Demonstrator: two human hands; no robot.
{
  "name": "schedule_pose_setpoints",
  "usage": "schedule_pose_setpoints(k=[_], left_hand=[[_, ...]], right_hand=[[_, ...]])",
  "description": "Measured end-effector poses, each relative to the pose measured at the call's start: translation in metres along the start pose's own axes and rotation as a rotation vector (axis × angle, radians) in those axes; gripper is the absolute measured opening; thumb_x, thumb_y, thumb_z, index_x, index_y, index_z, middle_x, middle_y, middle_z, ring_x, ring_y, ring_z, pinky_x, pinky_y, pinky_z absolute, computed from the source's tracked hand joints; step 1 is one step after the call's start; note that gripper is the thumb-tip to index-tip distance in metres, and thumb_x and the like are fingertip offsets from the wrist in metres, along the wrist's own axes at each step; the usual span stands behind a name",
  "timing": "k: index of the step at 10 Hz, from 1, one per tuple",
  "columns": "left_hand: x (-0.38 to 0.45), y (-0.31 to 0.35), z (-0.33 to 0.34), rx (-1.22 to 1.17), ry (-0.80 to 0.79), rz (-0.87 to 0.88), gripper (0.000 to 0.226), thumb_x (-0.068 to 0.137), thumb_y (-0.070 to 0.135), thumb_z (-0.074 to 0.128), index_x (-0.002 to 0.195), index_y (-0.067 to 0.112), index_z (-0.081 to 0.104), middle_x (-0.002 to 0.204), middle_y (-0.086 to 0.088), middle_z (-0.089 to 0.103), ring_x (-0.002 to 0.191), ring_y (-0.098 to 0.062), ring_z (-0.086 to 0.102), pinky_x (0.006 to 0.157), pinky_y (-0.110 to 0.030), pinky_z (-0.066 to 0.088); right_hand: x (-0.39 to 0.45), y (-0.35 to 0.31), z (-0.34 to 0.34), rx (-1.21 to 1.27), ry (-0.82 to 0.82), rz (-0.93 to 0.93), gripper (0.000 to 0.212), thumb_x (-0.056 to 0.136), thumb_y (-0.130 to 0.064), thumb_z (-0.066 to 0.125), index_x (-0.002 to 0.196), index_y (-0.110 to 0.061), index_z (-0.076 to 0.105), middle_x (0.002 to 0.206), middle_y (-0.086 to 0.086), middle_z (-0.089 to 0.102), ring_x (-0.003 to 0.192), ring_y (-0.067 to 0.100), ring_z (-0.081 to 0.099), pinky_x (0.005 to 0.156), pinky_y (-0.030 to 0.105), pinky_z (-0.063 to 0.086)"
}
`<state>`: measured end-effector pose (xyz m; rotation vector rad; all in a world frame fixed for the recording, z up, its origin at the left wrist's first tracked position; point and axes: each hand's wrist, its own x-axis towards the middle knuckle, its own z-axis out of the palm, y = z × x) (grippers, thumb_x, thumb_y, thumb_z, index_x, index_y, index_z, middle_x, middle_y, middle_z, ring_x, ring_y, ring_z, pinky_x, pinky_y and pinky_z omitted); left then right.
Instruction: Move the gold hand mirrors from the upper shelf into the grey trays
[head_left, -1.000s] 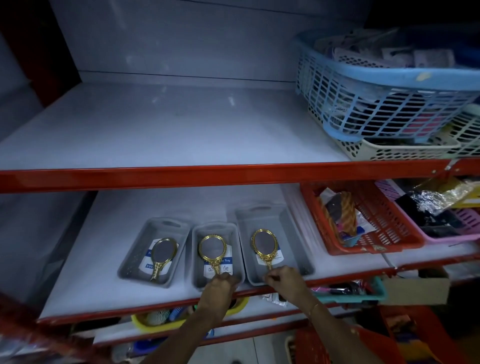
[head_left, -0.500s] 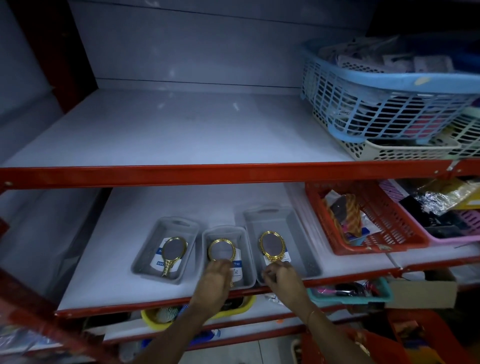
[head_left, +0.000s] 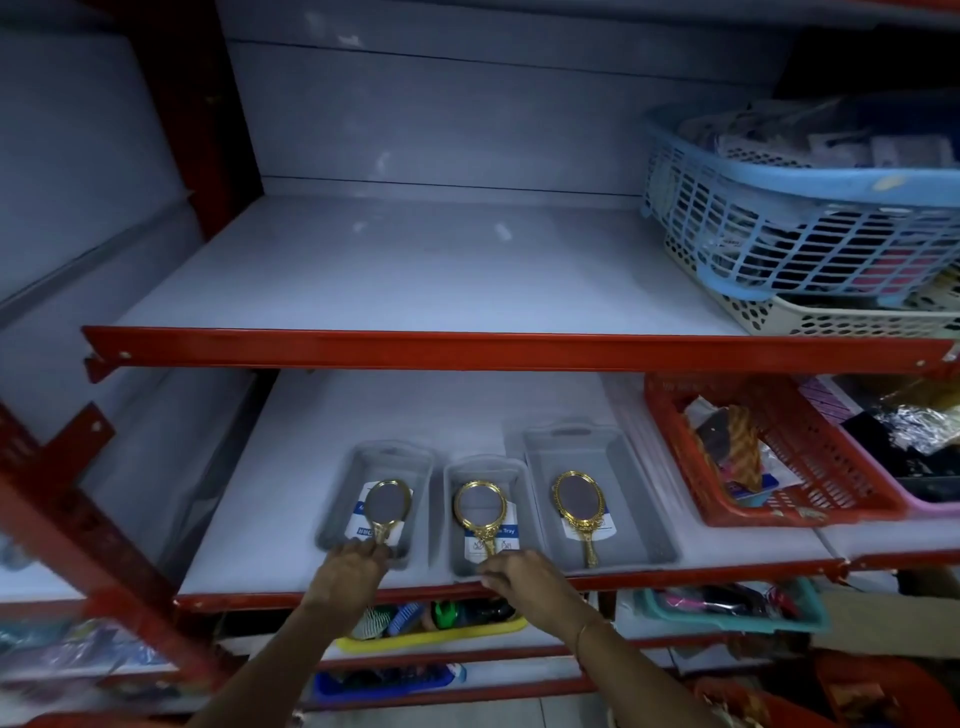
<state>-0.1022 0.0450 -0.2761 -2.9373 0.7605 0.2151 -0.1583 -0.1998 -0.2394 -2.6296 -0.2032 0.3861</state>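
Note:
Three grey trays stand side by side on the lower shelf, and a gold hand mirror lies in each. My left hand is at the near end of the left tray, fingers closed over the handle tip of its mirror. My right hand is at the near end of the middle tray, fingers curled on the handle end of that mirror. The right tray holds the third mirror, untouched. The upper shelf shows no mirrors.
A blue basket sits on a cream basket at the upper shelf's right. A red basket and a pink one stand right of the trays. Yellow and teal trays sit on shelves below.
Both hands have shifted one tray to the left: the left hand from the middle tray to the left one, the right hand from the right tray to the middle one.

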Motion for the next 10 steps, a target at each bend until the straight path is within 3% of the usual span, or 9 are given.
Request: schedule_pose_setpoints(k=[3,6,9,10], left_hand=[[-0.016,0.031,-0.002,-0.167,-0.03,-0.01,0.06,0.092,-0.006,0.04,0.143,0.022,0.031,0.138,-0.008,0.05,0.123,-0.021,0.051,0.105,-0.032,0.044],[-0.008,0.044,-0.012,-0.292,-0.003,0.037,0.056,0.092,-0.004,0.044,0.142,0.021,0.037,0.141,-0.008,0.051,0.127,-0.021,0.051,0.109,-0.031,0.041],[-0.005,0.05,-0.035,-0.114,-0.055,0.059,0.05,0.09,-0.007,0.044,0.137,0.01,0.041,0.133,-0.015,0.055,0.12,-0.027,0.056,0.102,-0.035,0.047],[0.0,0.051,-0.051,-0.136,0.008,0.062,0.037,0.094,0.008,0.046,0.131,0.011,0.046,0.128,-0.013,0.058,0.112,-0.028,0.06,0.094,-0.04,0.052]], right_hand=[[-0.004,-0.008,0.004,-0.03,0.028,0.063,0.034,0.098,-0.022,0.045,0.128,-0.019,0.059,0.127,0.007,0.065,0.114,0.023,0.062,0.103,0.033,0.047],[-0.009,-0.016,0.004,-0.181,0.033,0.071,0.052,0.09,0.009,0.043,0.131,-0.021,0.057,0.112,0.015,0.07,0.101,0.03,0.065,0.087,0.035,0.054],[-0.014,-0.018,-0.025,-0.116,-0.001,0.046,0.039,0.096,-0.015,0.042,0.133,-0.017,0.054,0.125,0.018,0.063,0.11,0.034,0.06,0.096,0.038,0.05],[-0.007,-0.025,-0.041,-0.115,0.069,-0.005,0.035,0.093,-0.019,0.045,0.126,-0.017,0.058,0.125,0.015,0.062,0.112,0.035,0.059,0.093,0.038,0.051]])
